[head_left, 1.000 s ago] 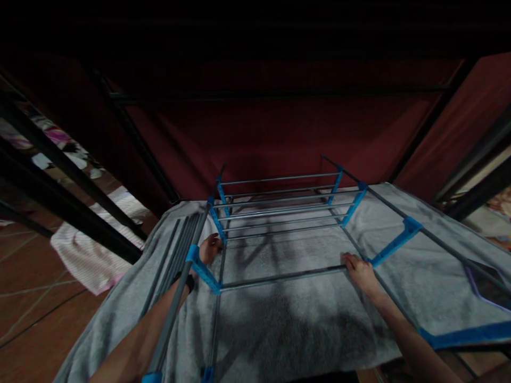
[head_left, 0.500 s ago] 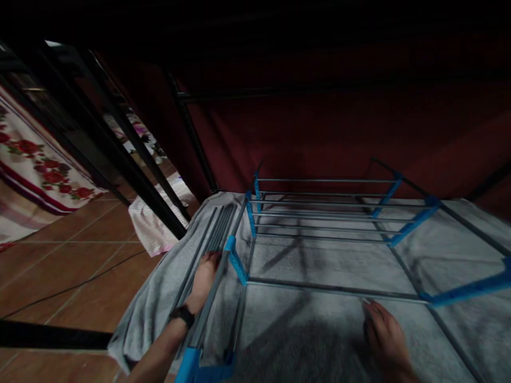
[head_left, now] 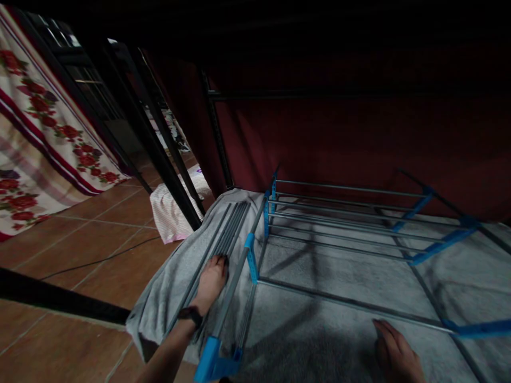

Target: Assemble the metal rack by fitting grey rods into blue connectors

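Observation:
My left hand (head_left: 212,276), a dark band at its wrist, is on the grey metal tubes (head_left: 230,229) that lie side by side on the left part of the grey blanket. Its fingers curl down over a tube, fingertips hidden. To its right stands a rack frame (head_left: 339,298) of grey tubes joined by blue plastic brackets (head_left: 252,258). Several crossbars span the frame's far half; one bar crosses nearer me. My right hand (head_left: 399,351) is low over the blanket, just nearer than that bar, fingers closed together. Whatever its fingertips hold is too small and dark to make out.
The grey blanket (head_left: 159,303) covers a raised surface with a dark red wall (head_left: 339,138) behind. Black metal posts (head_left: 147,127) rise at the left. Beyond them are a tiled floor (head_left: 91,266), a cable, a striped cloth (head_left: 171,218) and a hanging flowered blanket (head_left: 59,122).
The view has swung left, so the rack appears further right. My left hand remains at the loose tubes. My right hand has drawn slightly back from the near bar.

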The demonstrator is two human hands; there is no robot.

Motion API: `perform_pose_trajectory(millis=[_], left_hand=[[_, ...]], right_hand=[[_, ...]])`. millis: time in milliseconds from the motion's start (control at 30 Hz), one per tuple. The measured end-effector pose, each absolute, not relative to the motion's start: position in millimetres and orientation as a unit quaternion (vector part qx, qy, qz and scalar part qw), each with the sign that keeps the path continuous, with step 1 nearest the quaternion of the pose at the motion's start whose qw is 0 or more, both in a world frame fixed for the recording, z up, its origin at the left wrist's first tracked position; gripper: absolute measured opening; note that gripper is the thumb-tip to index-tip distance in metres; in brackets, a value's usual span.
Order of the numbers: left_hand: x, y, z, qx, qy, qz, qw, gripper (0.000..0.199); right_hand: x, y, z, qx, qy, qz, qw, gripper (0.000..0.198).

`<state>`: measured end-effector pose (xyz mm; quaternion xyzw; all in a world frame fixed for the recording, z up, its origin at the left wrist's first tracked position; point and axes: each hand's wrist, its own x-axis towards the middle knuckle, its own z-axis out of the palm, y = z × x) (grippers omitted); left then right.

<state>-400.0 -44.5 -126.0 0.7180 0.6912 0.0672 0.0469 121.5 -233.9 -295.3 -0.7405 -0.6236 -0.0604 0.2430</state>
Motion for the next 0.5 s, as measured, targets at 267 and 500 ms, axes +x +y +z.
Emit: perform_pose_trajectory(millis=[267,500], left_hand=[[-391,-44,-135,0.717,0.694,0.069,0.004,0.044],[-392,-33,-146,0.705,0.708,0.04,-0.004,0.04]], right_hand=[[126,-232,-302,-0.737,-0.62,-0.07,0.26,0.042],[127,-229,-304,-0.715,-0.638,-0.084,0.274,0.04]])
